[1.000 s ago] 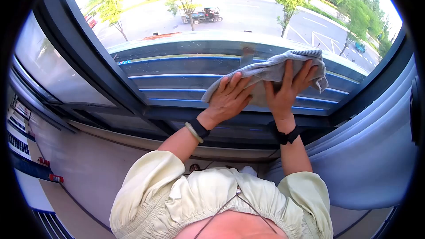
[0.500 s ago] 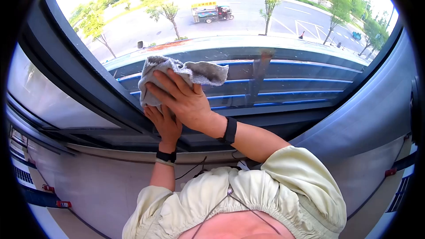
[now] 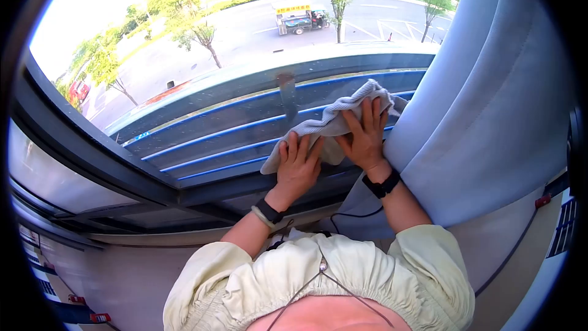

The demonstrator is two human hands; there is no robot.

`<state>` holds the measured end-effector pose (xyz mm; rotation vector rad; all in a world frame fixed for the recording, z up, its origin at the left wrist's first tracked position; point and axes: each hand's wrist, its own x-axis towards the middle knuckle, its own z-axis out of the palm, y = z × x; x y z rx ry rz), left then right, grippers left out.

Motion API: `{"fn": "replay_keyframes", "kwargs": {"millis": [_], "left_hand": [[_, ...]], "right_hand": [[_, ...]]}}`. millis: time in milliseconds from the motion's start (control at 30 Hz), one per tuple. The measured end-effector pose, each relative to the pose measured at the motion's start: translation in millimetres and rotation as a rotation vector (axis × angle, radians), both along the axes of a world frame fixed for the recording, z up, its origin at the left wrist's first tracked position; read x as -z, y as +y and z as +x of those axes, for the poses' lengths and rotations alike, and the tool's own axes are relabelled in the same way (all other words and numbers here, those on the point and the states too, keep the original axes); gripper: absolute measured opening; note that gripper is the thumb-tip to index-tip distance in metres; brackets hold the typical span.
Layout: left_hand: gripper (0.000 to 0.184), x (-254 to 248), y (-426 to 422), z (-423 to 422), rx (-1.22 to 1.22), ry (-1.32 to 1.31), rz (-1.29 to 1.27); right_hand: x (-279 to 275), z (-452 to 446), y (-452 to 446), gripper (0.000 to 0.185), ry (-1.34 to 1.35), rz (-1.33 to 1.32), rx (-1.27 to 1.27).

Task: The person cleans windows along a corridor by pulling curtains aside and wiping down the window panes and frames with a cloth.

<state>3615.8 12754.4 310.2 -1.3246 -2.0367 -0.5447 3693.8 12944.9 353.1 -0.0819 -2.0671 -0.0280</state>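
A grey ribbed cloth lies bunched and slanting against the window glass, its right end higher than its left. My left hand holds the lower left part, with the fingers pointing up and pressed onto it. Higher and to the right, my right hand presses the other end, fingers spread over the fabric, close to the grey-blue curtain. Both wrists wear black bands. Part of the cloth is hidden beneath the hands.
A dark window frame runs along the left and below the glass. Outside are blue-edged horizontal slats, trees, a road and a three-wheeled food cart. A dark cable hangs below the sill. Red extinguishers stand at the lower left.
Both hands have carried the cloth rightward across the glass, from the left frame to beside the curtain. They overlapped before and are now apart. The view has shifted right.
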Motion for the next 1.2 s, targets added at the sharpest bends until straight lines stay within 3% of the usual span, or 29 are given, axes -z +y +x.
{"fn": "replay_keyframes", "kwargs": {"millis": [133,233,367,500,633,700,800,900,1200], "left_hand": [[0.066,-48,74,25,0.157,0.098,-0.109],[0.059,-62,125,38,0.257,0.149,-0.116],[0.053,-60,155,47,0.343,0.185,-0.215],[0.052,-42,142,38,0.402,0.194,-0.264],[0.051,-22,83,21,0.293,0.243,-0.323],[0.051,-21,39,10,0.235,0.207,-0.353],[0.05,-7,-25,-14,0.198,0.093,-0.316],[0.045,-9,-89,-35,0.046,0.138,-0.308],[0.041,-28,-273,-96,-0.41,0.157,-0.076]], "right_hand": [[-21,41,71,0.082,0.122,-0.071,0.081],[-14,62,110,0.086,0.159,-0.245,0.124],[30,65,133,0.084,0.271,-0.528,0.098],[68,52,101,0.076,0.391,-0.71,0.096],[87,33,40,0.064,0.335,-0.677,0.274],[84,21,4,0.06,0.269,-0.692,0.247],[72,2,-56,0.054,0.177,-0.682,0.122],[57,-22,-114,0.051,0.123,-0.684,0.041],[6,-99,-296,0.043,-0.074,-0.335,-0.393]]}}
